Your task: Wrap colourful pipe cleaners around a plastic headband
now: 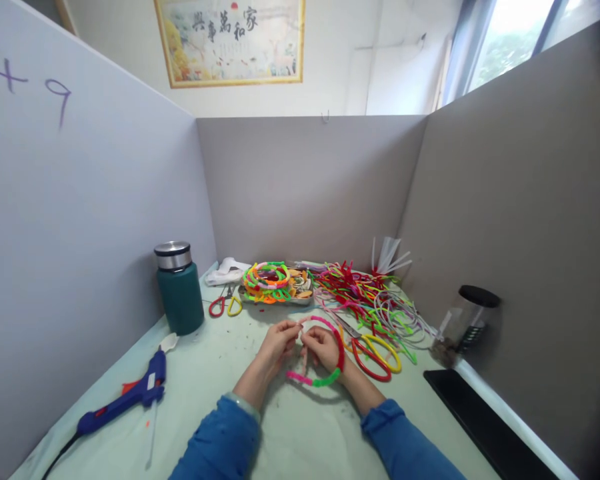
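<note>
Head view: nearest, blue sleeves (225, 437) were noted above the table (310, 443), with a glue gun (130, 397) laid off to the left. Between the hands, a fuzzy ring (341, 352) of red, green and pink was held, its lower pink end left free. Its upper pale end was pinched in the left hand (279, 340), thumb and forefinger nearly closed. Just beside, a pale strand (305, 362) was pinched as narrowly by the right hand (323, 345). The curve was seen crossing before the right wrist; contact there could not be told.

Handling, as judged: the left pinch was best kept close to the end, the strand best turned in small, even moves, and the pile best spared hard squeezing. Snagging at the wrist was counted the likeliest fault.

Farther off, big scissors (369, 349) were left near the right forearm, loose stems (350, 287) heaped beyond, more rings (265, 283) stacked on a tray (303, 301).
</note>
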Demonstrator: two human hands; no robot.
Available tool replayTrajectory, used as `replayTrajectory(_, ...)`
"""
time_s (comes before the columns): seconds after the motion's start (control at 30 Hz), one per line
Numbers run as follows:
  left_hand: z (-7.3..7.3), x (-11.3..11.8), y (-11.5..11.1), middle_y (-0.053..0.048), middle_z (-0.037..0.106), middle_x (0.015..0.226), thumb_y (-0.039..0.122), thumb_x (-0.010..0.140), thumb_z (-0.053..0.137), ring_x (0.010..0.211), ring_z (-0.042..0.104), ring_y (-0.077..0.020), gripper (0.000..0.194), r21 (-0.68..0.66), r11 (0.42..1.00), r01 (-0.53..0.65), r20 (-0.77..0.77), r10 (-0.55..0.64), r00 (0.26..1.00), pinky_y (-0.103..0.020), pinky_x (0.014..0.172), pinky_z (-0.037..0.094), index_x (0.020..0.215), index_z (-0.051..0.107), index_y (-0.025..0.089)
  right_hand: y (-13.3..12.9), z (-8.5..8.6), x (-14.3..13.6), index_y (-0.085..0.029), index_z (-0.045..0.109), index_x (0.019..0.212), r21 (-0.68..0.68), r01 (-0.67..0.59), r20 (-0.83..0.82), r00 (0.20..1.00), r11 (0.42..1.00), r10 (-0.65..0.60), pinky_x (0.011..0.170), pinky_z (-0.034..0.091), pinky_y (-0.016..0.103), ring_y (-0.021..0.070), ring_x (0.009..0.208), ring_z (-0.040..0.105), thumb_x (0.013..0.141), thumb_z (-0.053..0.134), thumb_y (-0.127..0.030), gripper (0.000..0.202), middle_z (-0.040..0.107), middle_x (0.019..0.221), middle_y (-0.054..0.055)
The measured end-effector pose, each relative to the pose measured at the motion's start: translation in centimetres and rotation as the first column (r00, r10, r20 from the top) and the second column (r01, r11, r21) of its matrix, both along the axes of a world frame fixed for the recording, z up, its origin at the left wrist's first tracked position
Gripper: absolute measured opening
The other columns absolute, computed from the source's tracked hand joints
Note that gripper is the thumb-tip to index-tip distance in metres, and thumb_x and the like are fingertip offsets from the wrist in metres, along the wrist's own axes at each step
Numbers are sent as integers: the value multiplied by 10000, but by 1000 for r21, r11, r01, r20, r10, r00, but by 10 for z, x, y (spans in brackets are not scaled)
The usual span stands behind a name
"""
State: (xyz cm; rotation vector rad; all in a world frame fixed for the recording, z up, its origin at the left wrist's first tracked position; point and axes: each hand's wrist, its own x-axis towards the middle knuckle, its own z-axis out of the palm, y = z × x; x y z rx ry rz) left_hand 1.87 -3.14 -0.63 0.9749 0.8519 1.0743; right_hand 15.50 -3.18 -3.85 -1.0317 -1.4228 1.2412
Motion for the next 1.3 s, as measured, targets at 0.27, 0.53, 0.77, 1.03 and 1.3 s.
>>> replayTrajectory(0.27, 3, 16, -1, 106, 252, 425, 393, 565, 750, 363, 182, -5, 359, -8, 1000, 13, 45, -13, 999, -184, 369, 100, 678, 548, 119, -12, 10, 8, -196, 484, 652, 76, -42, -94, 994, 996, 49, 347, 259, 205, 67, 334, 385, 729, 573, -500, 327, 580, 520, -29)
replayTrajectory(0.53, -2, 13, -5, 92, 307, 449, 354, 589, 728, 368, 210, -13, 320, -27, 996, 88, 26, -87, 996, -180, 366, 82, 704, 541, 121, -17, 20, 18, -180, 591, 893, 183, 143, -82, 988, 973, -130, 425, 336, 214, 95, 476, 438, 758, 576, -480, 329, 572, 653, -3)
replayTrajectory(0.77, -1, 10, -6, 98, 275, 454, 317, 649, 698, 365, 169, -4, 271, -61, 957, 285, 55, -282, 958, -170, 365, 81, 705, 529, 113, -17, 22, 17, -169, 568, 666, 187, 130, -125, 986, 974, -108, 436, 297, 220, 89, 477, 373, 787, 542, -477, 333, 457, 550, -28)
replayTrajectory(1.03, 2, 9, -14, 72, 369, 502, 261, 636, 676, 374, 232, -11, 221, 10, 949, 314, -17, -314, 949, -169, 371, 141, 756, 558, 117, -15, 14, 16, -162, 594, 735, 104, 170, -154, 976, 980, -153, 402, 257, 204, 85, 481, 367, 751, 557, -517, 357, 488, 587, -15)
replayTrajectory(1.3, -22, 20, 0, 1, 569, 590, 255, 692, 570, 530, 457, -91, 136, 479, 878, 17, -473, 242, 847, -199, 512, 322, 694, 627, 132, -16, 11, 17, -163, 644, 776, 257, 250, -33, 968, 934, -250, 421, 290, 229, 105, 482, 384, 786, 531, -492, 348, 485, 566, -11)
